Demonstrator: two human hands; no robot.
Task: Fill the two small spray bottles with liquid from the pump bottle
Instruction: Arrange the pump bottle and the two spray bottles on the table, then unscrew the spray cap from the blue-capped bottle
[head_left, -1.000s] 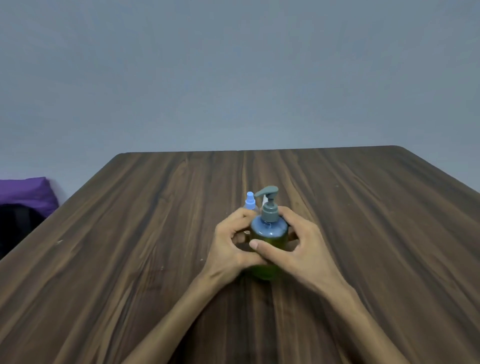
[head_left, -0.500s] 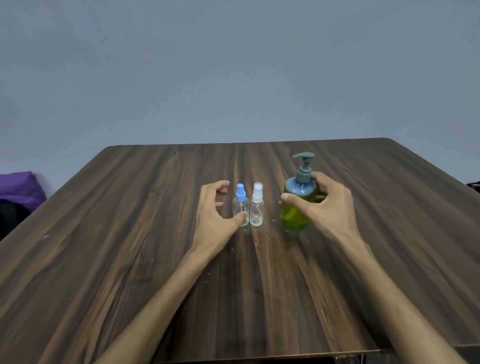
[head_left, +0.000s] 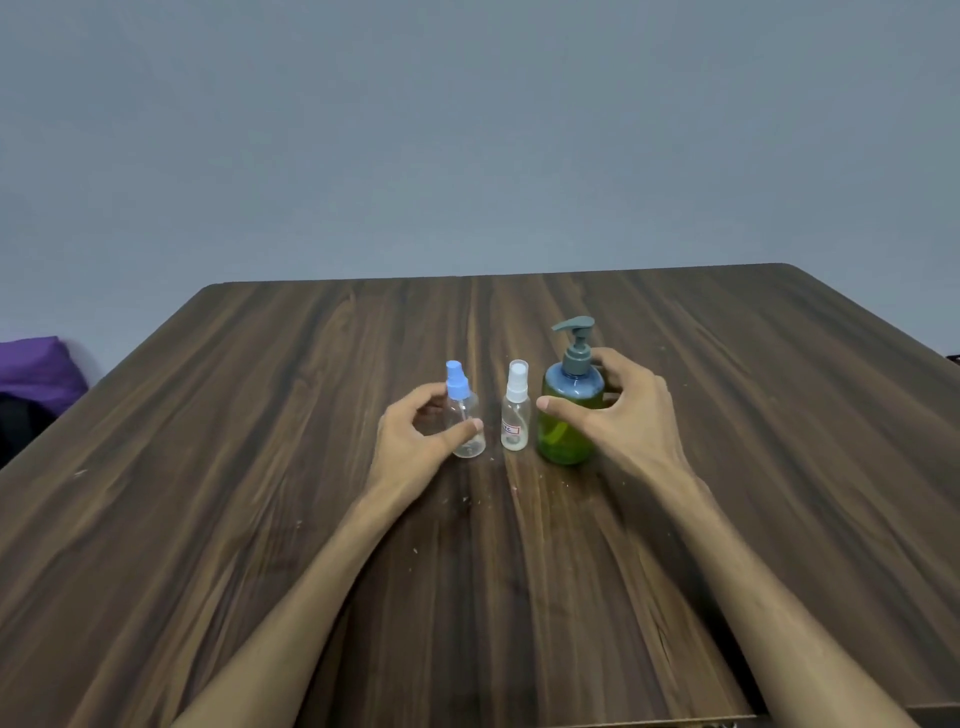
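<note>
Three bottles stand in a row on the dark wooden table (head_left: 249, 493). The green pump bottle (head_left: 566, 441) with a grey-blue pump head is on the right. My right hand (head_left: 628, 421) curls round it, thumb across the front and fingers behind. A clear spray bottle with a white cap (head_left: 515, 415) and a small red label stands free in the middle. On the left is a clear spray bottle with a blue cap (head_left: 464, 410). My left hand (head_left: 415, 441) holds it, thumb on its front and fingers behind.
Small pale crumbs lie on the wood in front of the bottles. Beyond the table's left edge sit a purple cushion (head_left: 31, 369) and a black object (head_left: 15, 423). A plain grey wall stands behind the table.
A second ago both hands held the pump bottle in front of the small bottles. My right hand carried it right and stood it beside the white-capped bottle; my left hand took the blue-capped bottle.
</note>
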